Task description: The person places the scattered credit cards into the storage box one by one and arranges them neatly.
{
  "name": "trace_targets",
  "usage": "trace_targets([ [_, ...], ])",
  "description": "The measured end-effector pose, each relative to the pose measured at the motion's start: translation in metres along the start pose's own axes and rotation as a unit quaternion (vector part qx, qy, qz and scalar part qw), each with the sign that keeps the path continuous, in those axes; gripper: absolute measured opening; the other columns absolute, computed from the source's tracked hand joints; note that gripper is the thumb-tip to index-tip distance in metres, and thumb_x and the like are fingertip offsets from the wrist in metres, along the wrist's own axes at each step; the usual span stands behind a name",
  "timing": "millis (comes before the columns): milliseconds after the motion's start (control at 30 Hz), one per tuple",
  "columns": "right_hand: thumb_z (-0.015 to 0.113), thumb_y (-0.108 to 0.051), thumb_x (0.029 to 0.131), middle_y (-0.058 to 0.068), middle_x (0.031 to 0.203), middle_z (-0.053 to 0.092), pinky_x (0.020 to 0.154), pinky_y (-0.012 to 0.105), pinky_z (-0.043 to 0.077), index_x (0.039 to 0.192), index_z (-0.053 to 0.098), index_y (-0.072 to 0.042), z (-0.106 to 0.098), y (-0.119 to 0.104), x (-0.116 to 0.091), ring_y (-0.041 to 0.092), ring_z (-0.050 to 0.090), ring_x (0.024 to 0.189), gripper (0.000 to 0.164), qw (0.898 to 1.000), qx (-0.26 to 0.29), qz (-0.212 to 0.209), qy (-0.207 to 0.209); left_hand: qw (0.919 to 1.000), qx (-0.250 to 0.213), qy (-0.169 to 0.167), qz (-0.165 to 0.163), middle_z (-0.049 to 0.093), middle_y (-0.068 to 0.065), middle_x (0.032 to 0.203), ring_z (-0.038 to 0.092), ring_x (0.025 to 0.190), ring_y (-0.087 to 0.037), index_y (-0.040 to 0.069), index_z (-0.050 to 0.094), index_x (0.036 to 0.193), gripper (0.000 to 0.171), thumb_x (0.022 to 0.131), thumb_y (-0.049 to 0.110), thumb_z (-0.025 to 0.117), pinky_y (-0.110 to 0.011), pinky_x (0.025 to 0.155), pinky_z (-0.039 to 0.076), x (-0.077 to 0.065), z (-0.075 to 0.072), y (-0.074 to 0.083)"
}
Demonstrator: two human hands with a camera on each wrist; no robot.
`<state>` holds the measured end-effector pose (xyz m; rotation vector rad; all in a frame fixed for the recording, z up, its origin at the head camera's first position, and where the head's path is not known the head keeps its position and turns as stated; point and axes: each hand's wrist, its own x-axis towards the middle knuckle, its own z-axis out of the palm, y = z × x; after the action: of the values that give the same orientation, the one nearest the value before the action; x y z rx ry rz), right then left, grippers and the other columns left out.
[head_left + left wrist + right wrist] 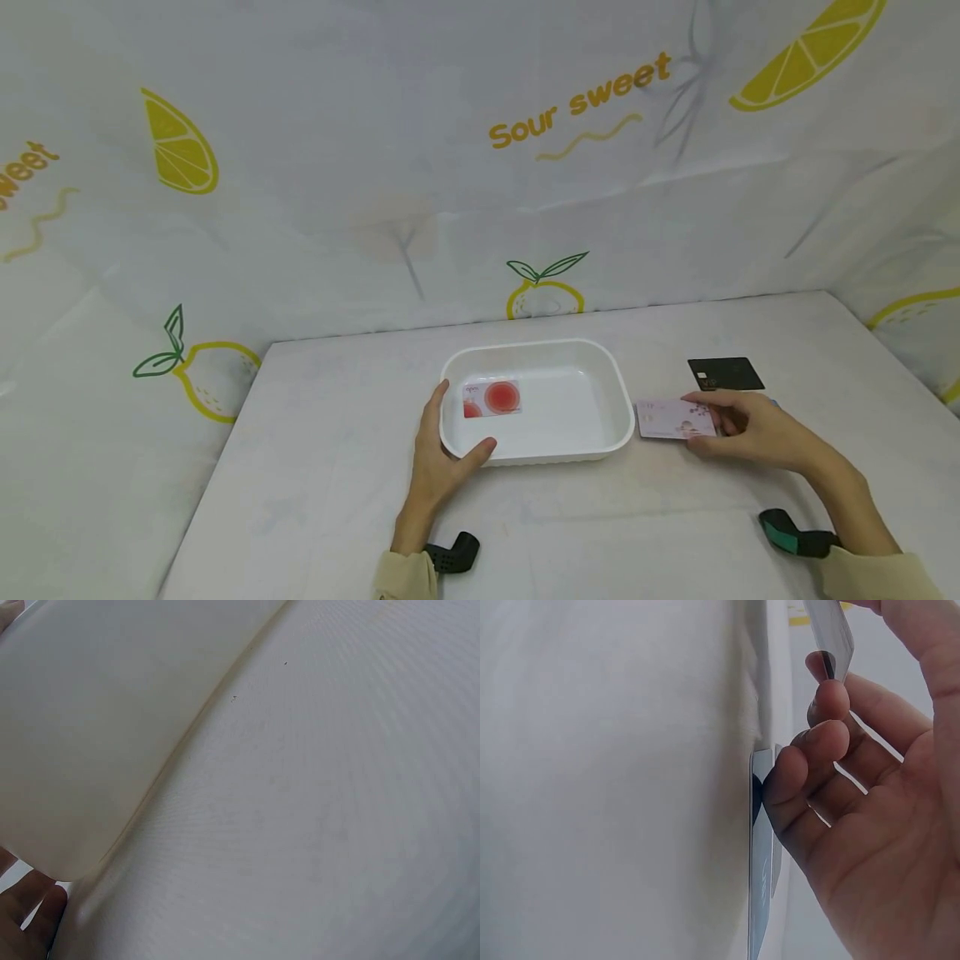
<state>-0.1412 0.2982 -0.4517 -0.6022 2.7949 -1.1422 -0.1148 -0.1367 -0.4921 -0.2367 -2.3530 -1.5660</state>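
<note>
My left hand [437, 454] grips the left end of a white plastic tray [558, 458], thumb over the near rim and fingers along the outer left side. Inside the tray, toward the left, lies a white card with red circles [492, 399]. To the right of the tray, my right hand [757, 429] pinches a pale pink card [671, 418] by its right end, between thumb and fingers. That card's left edge comes right up to the tray's right rim in the head view. In the right wrist view the pinched card [831, 634] stands off the tabletop.
A black card [726, 374] lies behind my right hand. A blue corner of another card [774, 402] shows beside the knuckles, the rest hidden by the hand. White cloth covers the table [322, 467], and a lemon-printed sheet [360, 167] hangs behind it.
</note>
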Motion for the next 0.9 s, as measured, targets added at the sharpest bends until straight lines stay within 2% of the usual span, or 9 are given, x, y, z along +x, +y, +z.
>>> trace_targets([
  [300,0.089,-0.012,0.076,-0.007,0.077,0.045,0.053,0.023,0.033,0.124,0.069,0.001,-0.005,-0.001,-0.004,0.006,0.042,0.066,0.054,1.0,-0.005,-0.011,0.018,1.0,-0.002,0.002,0.001,0.049,-0.02,0.153,0.051,0.137,-0.038,0.002,0.037,0.155,0.1,0.074,0.038,0.083,-0.067,0.111,0.04,0.0,0.0,0.002],
  [500,0.087,-0.005,0.075,-0.006,0.076,0.046,0.054,0.024,0.033,0.124,0.068,0.004,-0.01,-0.003,-0.006,0.007,0.044,0.066,0.053,0.999,0.014,-0.03,0.031,1.0,0.001,0.003,0.001,0.05,-0.02,0.153,0.051,0.137,-0.038,0.002,0.037,0.155,0.1,0.074,0.038,0.083,-0.067,0.111,0.04,0.0,0.0,0.002],
  [900,0.084,0.0,0.077,-0.004,0.075,0.045,0.053,0.024,0.033,0.125,0.066,0.004,-0.016,-0.008,-0.005,0.006,0.044,0.065,0.052,0.998,0.035,-0.04,0.03,1.0,0.0,0.0,-0.001,0.049,-0.02,0.153,0.051,0.137,-0.038,0.003,0.036,0.155,0.101,0.074,0.04,0.083,-0.067,0.111,0.04,0.0,-0.001,0.003],
])
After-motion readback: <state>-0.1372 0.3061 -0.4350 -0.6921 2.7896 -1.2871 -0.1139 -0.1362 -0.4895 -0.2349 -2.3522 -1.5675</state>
